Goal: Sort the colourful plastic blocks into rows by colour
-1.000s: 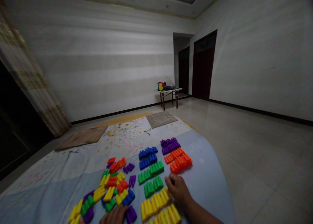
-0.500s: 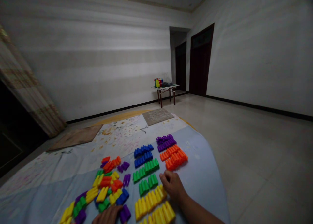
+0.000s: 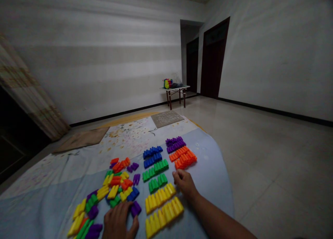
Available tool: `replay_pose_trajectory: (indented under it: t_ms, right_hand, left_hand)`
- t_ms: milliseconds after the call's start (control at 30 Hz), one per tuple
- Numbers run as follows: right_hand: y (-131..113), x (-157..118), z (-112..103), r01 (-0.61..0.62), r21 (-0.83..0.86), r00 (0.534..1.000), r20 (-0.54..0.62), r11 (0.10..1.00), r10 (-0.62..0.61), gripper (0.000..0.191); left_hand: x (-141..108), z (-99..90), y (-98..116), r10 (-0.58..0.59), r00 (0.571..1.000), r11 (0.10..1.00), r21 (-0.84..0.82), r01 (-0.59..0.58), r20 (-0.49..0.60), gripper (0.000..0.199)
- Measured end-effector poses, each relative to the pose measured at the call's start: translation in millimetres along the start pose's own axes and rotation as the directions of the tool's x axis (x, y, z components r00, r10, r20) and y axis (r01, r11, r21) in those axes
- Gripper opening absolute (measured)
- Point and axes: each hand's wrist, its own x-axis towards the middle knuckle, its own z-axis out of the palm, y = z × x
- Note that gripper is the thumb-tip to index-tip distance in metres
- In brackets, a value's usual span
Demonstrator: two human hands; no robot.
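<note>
My left hand [image 3: 118, 220] rests over the cloth at the near edge, its thumb apart from the bent fingers. A purple plastic piece of joined tubes [image 3: 135, 208] lies right by its index finger; whether they touch I cannot tell. Left of it spreads a mixed heap of similar pieces, among them yellow pieces [image 3: 103, 193], orange pieces [image 3: 121, 165] and green pieces [image 3: 91, 202]. My right hand [image 3: 184, 183] is closed beside the sorted rows, its palm side hidden. Near it are yellow rows [image 3: 164, 213], green rows [image 3: 156, 170], blue rows [image 3: 152, 156], orange rows [image 3: 185, 158] and purple rows [image 3: 175, 144].
A floral cloth [image 3: 208, 147] covers the rounded table. Flat mats lie at its far side, a grey one [image 3: 167, 119] and a brown one [image 3: 82, 140]. Farther off, a small table [image 3: 175, 89] holds a colourful item and a bag. A curtain [image 3: 33, 93] hangs at left.
The view has tilted down slightly. My left hand has come further into view, its thumb now showing apart from the fingers near the purple piece. My right hand stays closed beside the rows.
</note>
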Motion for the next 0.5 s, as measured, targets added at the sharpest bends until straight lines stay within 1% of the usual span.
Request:
replay_pose_trajectory:
  t_ms: [100, 233, 367, 500]
  right_hand:
    - [-3.7, -0.5, -2.9, -0.005, 0.005, 1.000, 0.018, 1.000, 0.005, 0.042]
    - [-7.0, 0.3, -0.5, 0.007, 0.012, 1.000, 0.010, 1.000, -0.007, 0.043]
    - [-4.3, 0.8, 4.7, 0.000, 0.042, 1.000, -0.007, 0.999, 0.000, 0.041]
    - [0.6, 1.4, 7.0, 0.000, 0.070, 1.000, 0.019, 0.998, -0.001, 0.039]
  left_hand:
    - [1.2, -4.4, 3.9, -0.019, 1.000, 1.000, -0.014, 0.019, 0.012, 0.030]
    - [0.9, -5.8, 5.1, -0.003, 1.000, 1.000, -0.012, 0.002, -0.012, 0.032]
    - [0.8, -4.7, 2.2, 0.018, 0.999, 1.000, 0.011, -0.017, -0.027, 0.032]
    - [0.4, -3.3, -1.3, 0.038, 0.999, 0.999, 0.024, -0.038, -0.012, 0.032]
